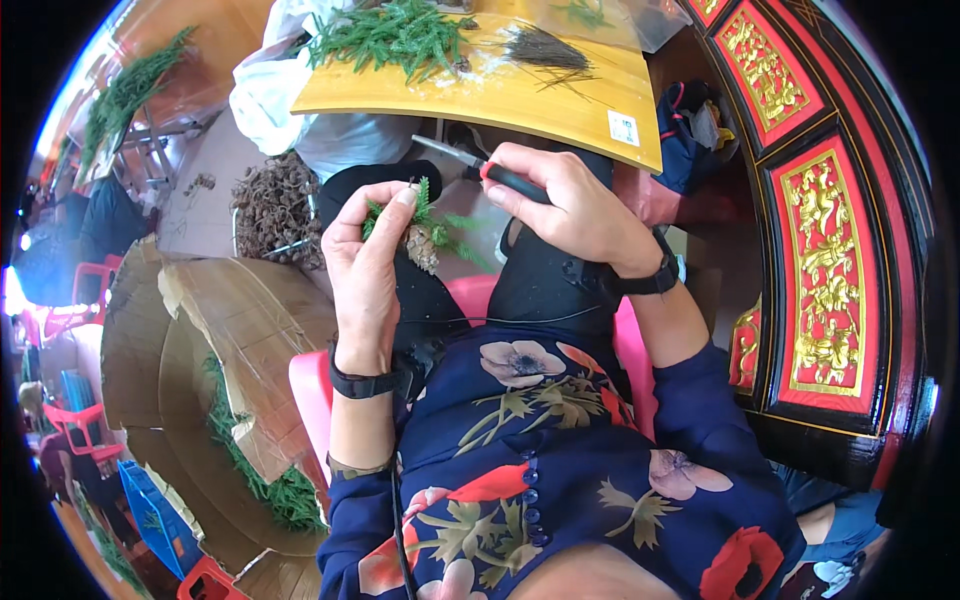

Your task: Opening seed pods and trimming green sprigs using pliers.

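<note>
My left hand [362,262] is closed, with thumb and fingers pinching a small green artificial pine sprig [426,222]. A pale brown pine cone [421,250] hangs at the lower side of this sprig, above my lap. In my right hand [572,208] is a hand tool [452,152] with a black handle, a red collar and a long, narrow silver metal end. Its metal end points up and left, a little beyond the sprig and apart from it. The tool's exact kind cannot be made out.
A yellow table [400,98] ahead holds a pile of green sprigs [385,42] and a bundle of thin dark wires [545,48]. Left of my legs are a heap of pine cones [275,215] and a torn cardboard box [170,385] with greenery. A carved red-and-gold panel [825,275] stands right.
</note>
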`<state>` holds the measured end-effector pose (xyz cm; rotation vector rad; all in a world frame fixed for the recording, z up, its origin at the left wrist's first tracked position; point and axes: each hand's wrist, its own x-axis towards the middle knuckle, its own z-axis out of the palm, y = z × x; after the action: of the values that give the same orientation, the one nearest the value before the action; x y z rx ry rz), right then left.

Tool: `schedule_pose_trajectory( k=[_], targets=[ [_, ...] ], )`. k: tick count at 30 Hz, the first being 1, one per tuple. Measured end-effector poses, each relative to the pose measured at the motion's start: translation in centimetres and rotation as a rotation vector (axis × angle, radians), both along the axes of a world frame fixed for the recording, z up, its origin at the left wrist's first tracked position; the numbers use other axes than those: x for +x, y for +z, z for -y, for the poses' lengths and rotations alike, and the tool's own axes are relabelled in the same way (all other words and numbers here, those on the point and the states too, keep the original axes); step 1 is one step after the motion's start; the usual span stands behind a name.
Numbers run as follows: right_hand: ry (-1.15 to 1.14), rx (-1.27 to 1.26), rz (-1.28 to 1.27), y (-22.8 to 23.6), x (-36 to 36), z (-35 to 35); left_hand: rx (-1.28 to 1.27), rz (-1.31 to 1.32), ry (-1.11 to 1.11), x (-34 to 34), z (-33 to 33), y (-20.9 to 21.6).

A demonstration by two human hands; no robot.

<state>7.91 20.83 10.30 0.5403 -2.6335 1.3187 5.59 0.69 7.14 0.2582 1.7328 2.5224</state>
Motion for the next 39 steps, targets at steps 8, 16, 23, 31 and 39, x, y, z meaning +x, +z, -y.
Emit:
schedule_pose_trajectory(
  k=[8, 16, 23, 31, 39],
  targets=[
    [-0.044, 0.242, -0.062, -0.2, 1.5, 0.5, -0.079, -0.139, 0.11, 0.5, -0.1, 0.2],
    [-0.076, 0.228, -0.045, -0.3, 1.4, 0.6, -0.37, -0.321, 0.228, 0.7, -0.3, 0.7],
    [-0.073, 0.25, 0.001, 0.0, 1.3, 0.9, -0.545, -0.545, 0.323, 0.2, -0.1, 0.5],
    [-0.061, 0.171, 0.095, 0.3, 1.2, 1.5, -0.253, -0.237, 0.154, 0.5, -0.1, 0.5],
    [-0.096, 0.295, -0.002, -0.6, -0.5, 1.3, 0.011, 0.117, 0.05, -1.0, 0.5, 0.1]
  ],
)
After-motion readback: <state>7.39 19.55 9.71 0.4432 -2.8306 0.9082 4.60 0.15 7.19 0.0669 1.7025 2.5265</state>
